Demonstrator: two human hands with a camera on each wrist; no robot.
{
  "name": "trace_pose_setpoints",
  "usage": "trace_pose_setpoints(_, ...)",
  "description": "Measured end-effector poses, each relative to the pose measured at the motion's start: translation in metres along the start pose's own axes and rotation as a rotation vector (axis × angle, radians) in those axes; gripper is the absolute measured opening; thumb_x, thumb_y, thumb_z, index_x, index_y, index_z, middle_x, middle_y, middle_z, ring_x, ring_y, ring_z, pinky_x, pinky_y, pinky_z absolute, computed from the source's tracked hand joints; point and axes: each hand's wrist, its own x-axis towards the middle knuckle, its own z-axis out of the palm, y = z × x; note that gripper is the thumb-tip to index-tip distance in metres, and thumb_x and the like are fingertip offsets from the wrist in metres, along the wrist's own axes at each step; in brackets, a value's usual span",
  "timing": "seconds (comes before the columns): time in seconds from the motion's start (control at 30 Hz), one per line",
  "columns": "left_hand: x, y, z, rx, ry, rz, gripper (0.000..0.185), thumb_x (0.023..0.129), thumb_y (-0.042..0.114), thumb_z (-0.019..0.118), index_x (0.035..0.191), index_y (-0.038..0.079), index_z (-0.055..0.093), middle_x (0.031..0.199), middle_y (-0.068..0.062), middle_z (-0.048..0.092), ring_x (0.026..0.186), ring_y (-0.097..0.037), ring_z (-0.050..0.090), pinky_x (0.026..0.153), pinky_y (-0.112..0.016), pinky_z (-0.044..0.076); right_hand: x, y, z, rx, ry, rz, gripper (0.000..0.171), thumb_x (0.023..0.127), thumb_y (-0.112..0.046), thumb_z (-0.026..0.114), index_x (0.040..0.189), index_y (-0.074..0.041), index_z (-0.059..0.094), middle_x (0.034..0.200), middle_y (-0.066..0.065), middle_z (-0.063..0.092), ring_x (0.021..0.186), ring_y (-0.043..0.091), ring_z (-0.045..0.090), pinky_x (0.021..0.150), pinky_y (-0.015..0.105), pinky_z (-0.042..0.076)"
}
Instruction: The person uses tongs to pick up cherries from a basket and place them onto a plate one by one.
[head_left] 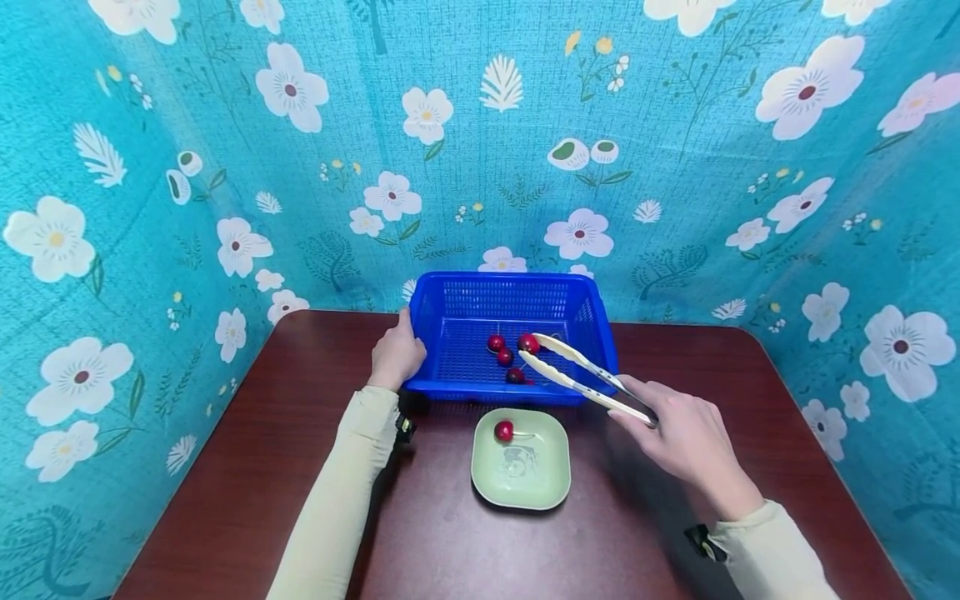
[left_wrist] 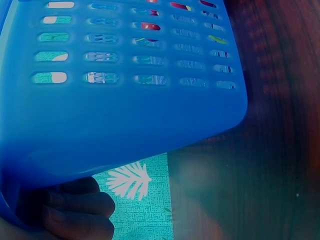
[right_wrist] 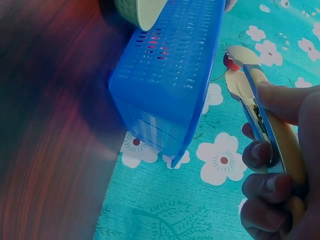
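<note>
Radish (head_left: 528, 342), pinched between the tips of the tongs (head_left: 581, 374), hangs over the blue basket (head_left: 577, 287) that stands at the worktop's (head_left: 247, 467) far edge. The right hand (head_left: 686, 437) curls its fingers (right_wrist: 260, 152) round the tongs' handles. The left hand (head_left: 396, 354) grips the basket's left rim. Three more radishes (head_left: 504, 357) lie inside. The green plate (head_left: 525, 475), just before the basket's near wall, carries one radish (head_left: 503, 431). Bare worktop runs along both side edges.

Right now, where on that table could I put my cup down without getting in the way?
Bare tabletop lies left of the left hand, and right of the right hand. It is crowded mid-table: blue basket, green plate, tongs and radishes.
</note>
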Motion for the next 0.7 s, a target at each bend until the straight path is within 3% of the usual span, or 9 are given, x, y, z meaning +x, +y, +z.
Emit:
trace_pose_setpoints(0.23,-0.003,0.001,-0.003,0.005,0.003,-0.001,0.072,0.103,0.018,0.051,0.166,0.007,0.016,0.104,-0.024,0.072,0.073,-0.034,0.067,0.063,-0.050,0.053,-0.012,-0.006,-0.012,-0.006,-0.021,0.001,0.057,0.085,-0.039,0.083,0.137,-0.019,0.069,0.090,0.001,0.075,0.057,0.009,0.044,0.053,0.030,0.038)
trace_pose_setpoints(0.43,-0.001,0.000,-0.002,-0.006,0.007,0.008,0.071,0.103,0.017,0.050,0.165,0.006,0.017,0.098,-0.022,0.072,0.068,-0.032,0.066,0.059,-0.046,0.051,-0.024,-0.007,-0.020,-0.015,-0.006,-0.020,0.056,0.084,-0.041,0.084,0.135,-0.022,0.070,0.094,-0.001,0.077,0.058,0.005,0.046,0.053,0.029,0.038)
trace_pose_setpoints(0.7,0.000,-0.001,0.000,0.004,0.008,0.004,0.071,0.103,0.018,0.050,0.165,0.006,0.018,0.102,-0.023,0.072,0.073,-0.035,0.068,0.066,-0.052,0.054,-0.038,-0.007,-0.024,-0.018,0.005,-0.066,0.055,0.080,-0.040,0.087,0.131,-0.024,0.073,0.074,-0.018,0.060,0.057,-0.002,0.038,0.053,0.026,0.035)
